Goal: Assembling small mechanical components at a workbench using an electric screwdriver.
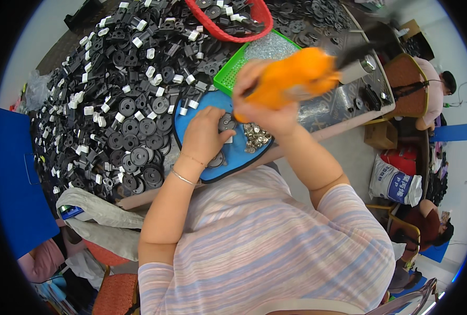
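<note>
My right hand is wrapped round an orange power drill, blurred by motion, raised over the right part of the blue mat. On the mat my left hand grips a round black plastic part between thumb and fingers. Just right of that part lies a small heap of shiny metal fittings. Another black disc rests beneath my left wrist, partly covered. The drill's working tip cannot be made out.
Black parts with white pieces cover the table's left side. Beyond the mat stand a green tray of small metal pieces and a red basket. A grey cloth hangs at the near left edge. People sit at the right.
</note>
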`<action>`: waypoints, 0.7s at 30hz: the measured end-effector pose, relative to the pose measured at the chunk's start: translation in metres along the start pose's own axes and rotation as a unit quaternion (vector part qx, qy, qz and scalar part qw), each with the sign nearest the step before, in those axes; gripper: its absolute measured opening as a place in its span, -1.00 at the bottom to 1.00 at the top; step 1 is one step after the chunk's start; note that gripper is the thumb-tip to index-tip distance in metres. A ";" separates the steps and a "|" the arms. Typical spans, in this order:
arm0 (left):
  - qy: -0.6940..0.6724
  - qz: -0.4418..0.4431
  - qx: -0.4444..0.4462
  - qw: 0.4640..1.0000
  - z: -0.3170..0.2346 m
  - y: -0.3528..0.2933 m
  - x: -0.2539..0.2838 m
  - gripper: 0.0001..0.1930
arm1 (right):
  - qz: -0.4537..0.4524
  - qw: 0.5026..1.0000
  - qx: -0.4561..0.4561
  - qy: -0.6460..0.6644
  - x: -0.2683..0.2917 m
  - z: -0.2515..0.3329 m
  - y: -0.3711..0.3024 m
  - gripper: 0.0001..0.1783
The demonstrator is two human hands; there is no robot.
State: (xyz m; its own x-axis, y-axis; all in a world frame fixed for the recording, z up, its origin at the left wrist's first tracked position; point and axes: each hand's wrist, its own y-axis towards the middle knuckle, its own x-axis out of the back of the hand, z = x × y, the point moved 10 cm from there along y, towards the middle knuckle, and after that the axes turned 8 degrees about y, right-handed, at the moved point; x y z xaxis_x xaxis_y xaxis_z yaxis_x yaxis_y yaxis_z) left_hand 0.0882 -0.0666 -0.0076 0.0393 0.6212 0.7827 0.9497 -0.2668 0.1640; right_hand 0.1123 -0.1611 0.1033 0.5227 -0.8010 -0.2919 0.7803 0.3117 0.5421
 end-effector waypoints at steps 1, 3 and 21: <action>0.001 0.004 0.011 1.000 0.001 -0.001 0.001 -0.59 | 0.019 0.999 0.041 -0.016 0.005 0.017 0.005 -0.64; -0.001 0.012 0.019 1.000 -0.001 -0.001 0.002 -0.58 | -0.011 0.996 0.084 0.033 0.025 0.039 0.006 -0.64; 0.075 -0.052 0.008 0.996 -0.004 0.003 0.027 -0.52 | -0.158 0.985 0.052 -0.054 0.096 0.016 -0.015 -0.67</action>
State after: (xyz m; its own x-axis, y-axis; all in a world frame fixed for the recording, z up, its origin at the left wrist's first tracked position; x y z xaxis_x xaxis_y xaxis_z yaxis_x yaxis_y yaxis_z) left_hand 0.0908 -0.0538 0.0160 -0.1043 0.5280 0.8428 0.9510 -0.1950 0.2398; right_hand 0.1458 -0.2508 0.0798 0.2164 -0.9007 -0.3766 0.8553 -0.0111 0.5180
